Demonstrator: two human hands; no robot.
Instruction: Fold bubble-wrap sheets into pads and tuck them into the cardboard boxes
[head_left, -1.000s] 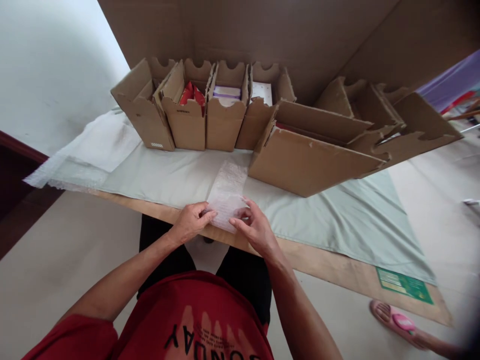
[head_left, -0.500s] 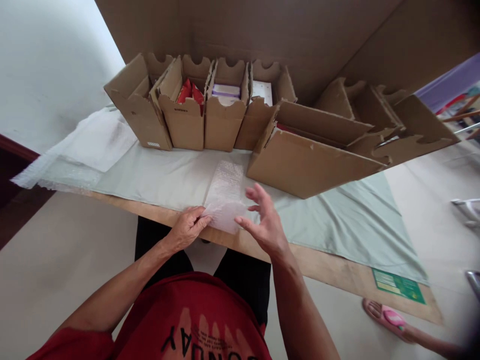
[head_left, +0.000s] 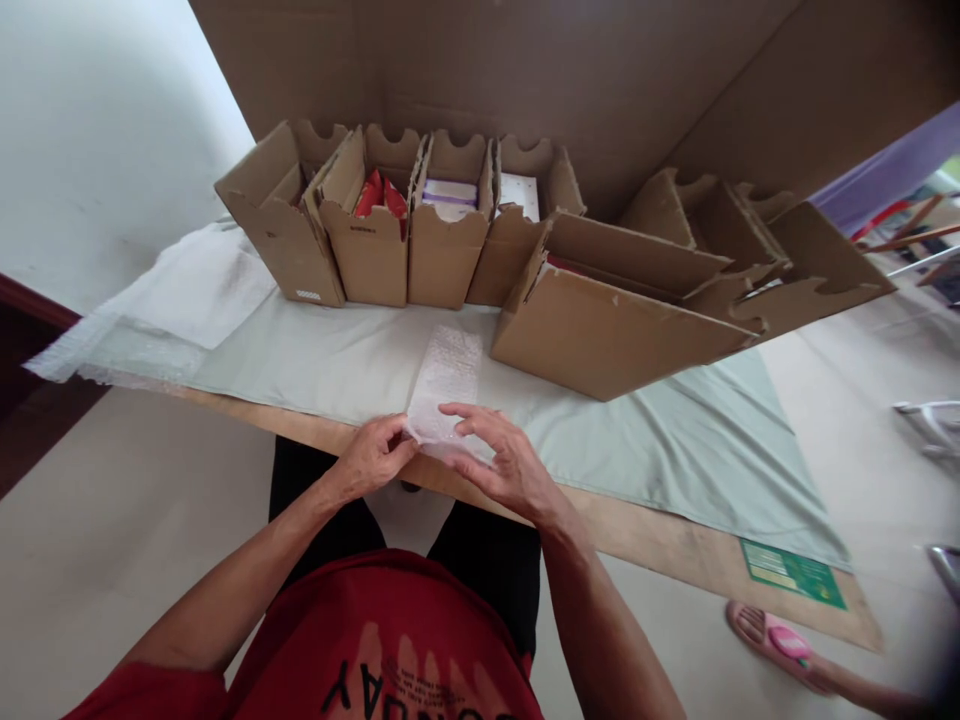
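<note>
A clear bubble-wrap bag (head_left: pixel 448 370) lies on the pale green cloth, its near end at the table's front edge. My left hand (head_left: pixel 375 455) pinches the left corner of that near end between thumb and fingers. Over the right side of the bag is my right hand (head_left: pixel 502 460), thumb and fingers apart, with the thumb close to the bag's near edge. Whether the right fingertips touch the plastic I cannot tell. Behind the bag stands a row of open cardboard bins, one with red packets (head_left: pixel 381 193) and one with purple-and-white boxes (head_left: pixel 450 195).
More bubble-wrap sheets (head_left: pixel 202 285) lie at the left of the cloth (head_left: pixel 637 450). A large cardboard bin (head_left: pixel 600 335) stands angled at right. A green label (head_left: pixel 793 572) is on the board's right end. Another person's slippered foot (head_left: pixel 776 640) is on the floor at right.
My right hand has moved left, over the bag, and its fingers are lower. The bag's near end has folded up a little. My left hand keeps its pinch.
</note>
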